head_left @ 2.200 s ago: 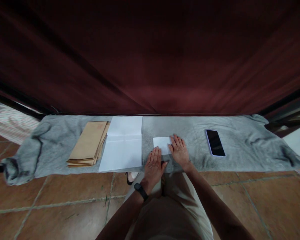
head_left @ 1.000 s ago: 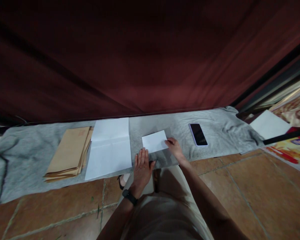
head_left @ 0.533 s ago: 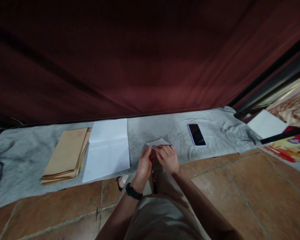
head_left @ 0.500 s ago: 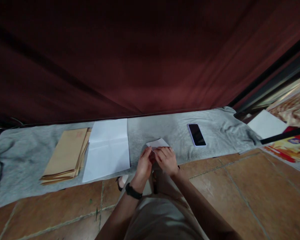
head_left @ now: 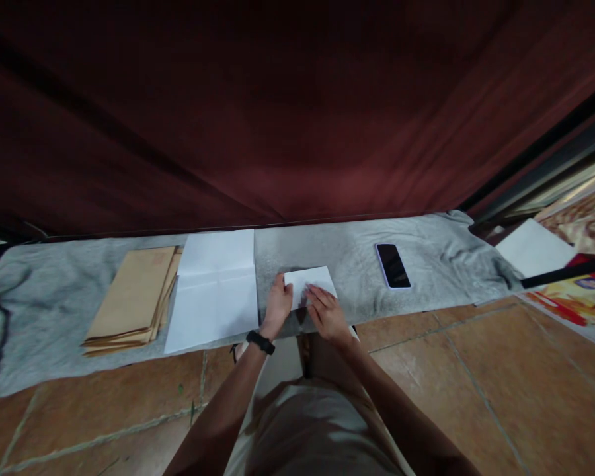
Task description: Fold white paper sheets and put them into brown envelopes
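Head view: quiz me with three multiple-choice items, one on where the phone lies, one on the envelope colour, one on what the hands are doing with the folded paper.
1. Where does the phone lie?
A. on the grey cloth, right of the hands
B. on the envelopes
C. on the tiled floor

2. What colour are the stacked envelopes?
A. white
B. brown
C. red

3. How is the folded paper?
A. lifted in the air
B. flat on the cloth under both hands
C. tucked in an envelope

Answers:
1 A: the phone rests on the cloth, right of the right hand.
2 B: the envelopes are brown.
3 B: the left hand and right hand press the folded paper flat.
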Tool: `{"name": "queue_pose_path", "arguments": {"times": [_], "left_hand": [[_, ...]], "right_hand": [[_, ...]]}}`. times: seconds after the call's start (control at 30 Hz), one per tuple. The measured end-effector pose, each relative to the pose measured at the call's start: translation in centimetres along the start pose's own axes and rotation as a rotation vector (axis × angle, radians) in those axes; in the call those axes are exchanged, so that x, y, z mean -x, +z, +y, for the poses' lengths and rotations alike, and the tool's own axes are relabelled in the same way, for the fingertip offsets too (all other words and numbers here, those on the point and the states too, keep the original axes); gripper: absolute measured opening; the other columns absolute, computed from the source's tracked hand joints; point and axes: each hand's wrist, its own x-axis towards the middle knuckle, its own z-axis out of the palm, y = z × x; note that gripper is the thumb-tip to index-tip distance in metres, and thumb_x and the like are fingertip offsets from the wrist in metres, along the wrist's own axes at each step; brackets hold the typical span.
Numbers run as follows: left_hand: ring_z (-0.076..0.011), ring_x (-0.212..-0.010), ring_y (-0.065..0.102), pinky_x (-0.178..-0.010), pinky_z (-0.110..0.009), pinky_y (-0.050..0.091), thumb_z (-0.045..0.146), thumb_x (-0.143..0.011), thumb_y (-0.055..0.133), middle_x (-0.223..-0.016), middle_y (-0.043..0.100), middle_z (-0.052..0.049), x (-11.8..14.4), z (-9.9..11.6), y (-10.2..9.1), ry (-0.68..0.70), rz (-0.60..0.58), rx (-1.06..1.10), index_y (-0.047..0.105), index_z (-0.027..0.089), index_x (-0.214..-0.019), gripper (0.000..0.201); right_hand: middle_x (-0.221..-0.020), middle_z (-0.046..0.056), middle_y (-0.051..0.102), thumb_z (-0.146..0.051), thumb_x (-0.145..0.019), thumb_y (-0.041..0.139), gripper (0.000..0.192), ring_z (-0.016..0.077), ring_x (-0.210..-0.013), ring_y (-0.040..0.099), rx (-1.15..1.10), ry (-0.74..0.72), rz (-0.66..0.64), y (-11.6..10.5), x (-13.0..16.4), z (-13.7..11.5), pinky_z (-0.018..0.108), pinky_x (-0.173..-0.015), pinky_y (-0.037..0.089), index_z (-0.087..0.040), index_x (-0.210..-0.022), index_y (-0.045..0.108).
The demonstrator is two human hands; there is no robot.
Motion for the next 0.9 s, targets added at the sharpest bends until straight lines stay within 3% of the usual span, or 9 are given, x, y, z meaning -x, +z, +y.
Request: {"name": "queue_pose_path", "arguments": {"times": [0.13,0.27,0.4,0.57,0.73,0.9], "left_hand": [[-0.0274,-0.1,0.07,-0.092,-0.043,0.055,0.016,-0.089,0.053,-0.109,0.072,-0.013,0.5,0.2,0.0,0.13,0.064,-0.351,0.054,0.017,-0.134,0.045],[-0.0301,-0.127,0.059,-0.108,-0.049,0.048,0.019,-0.096,0.045,-0.137,0.06,-0.02,2.7,-0.3,-0.1,0.423,0.154,-0.562,0.051,0.013,-0.14,0.044],[-0.0279,-0.141,0.048,-0.117,-0.047,0.042,0.025,-0.102,0.04,-0.148,0.054,-0.018,6.6,-1.8,-0.4,0.632,0.024,-0.686,0.052,0.013,-0.142,0.043],[-0.0261,-0.149,0.038,-0.124,-0.048,0.033,0.032,-0.103,0.04,-0.157,0.046,-0.017,10.3,-3.8,-0.7,0.68,-0.095,-0.886,0.04,0.009,-0.153,0.054],[-0.0274,-0.152,0.033,-0.124,-0.05,0.032,0.038,-0.103,0.041,-0.16,0.041,-0.017,10.4,-4.3,-1.1,0.68,-0.118,-0.978,0.037,0.009,-0.155,0.06],[-0.0295,-0.151,0.035,-0.123,-0.049,0.034,0.042,-0.101,0.045,-0.159,0.041,-0.019,10.5,-4.4,-2.0,0.643,-0.121,-0.982,0.041,0.008,-0.153,0.062]], "right_hand": [[-0.151,0.012,0.054,-0.03,-0.105,0.041,0.044,0.0273,-0.142,0.048,0.083,0.01,-0.047,0.8,0.1,0.1,0.049,-0.117,0.04,-0.015,-0.143,0.057],[-0.154,0.011,0.051,-0.028,-0.105,0.04,0.045,0.0259,-0.144,0.045,0.117,0.012,-0.072,0.8,0.2,-0.1,0.048,-0.12,0.037,-0.017,-0.146,0.055],[-0.157,0.009,0.047,-0.026,-0.105,0.038,0.05,0.0234,-0.148,0.039,0.109,-0.031,-0.091,0.4,0.4,-0.2,0.048,-0.124,0.033,-0.018,-0.153,0.045],[-0.159,0.007,0.045,-0.022,-0.103,0.039,0.052,0.0209,-0.15,0.037,0.14,-0.118,-0.165,0.1,1.3,-0.4,0.046,-0.127,0.028,-0.017,-0.154,0.043],[-0.159,0.008,0.044,-0.026,-0.104,0.043,0.05,0.0217,-0.149,0.039,0.202,-0.114,-0.193,0.0,1.8,-0.2,0.045,-0.126,0.028,-0.018,-0.153,0.045],[-0.158,0.01,0.045,-0.029,-0.104,0.046,0.052,0.0238,-0.147,0.043,0.191,-0.027,-0.128,-0.5,2.5,1.3,0.048,-0.124,0.033,-0.018,-0.155,0.042]]}}
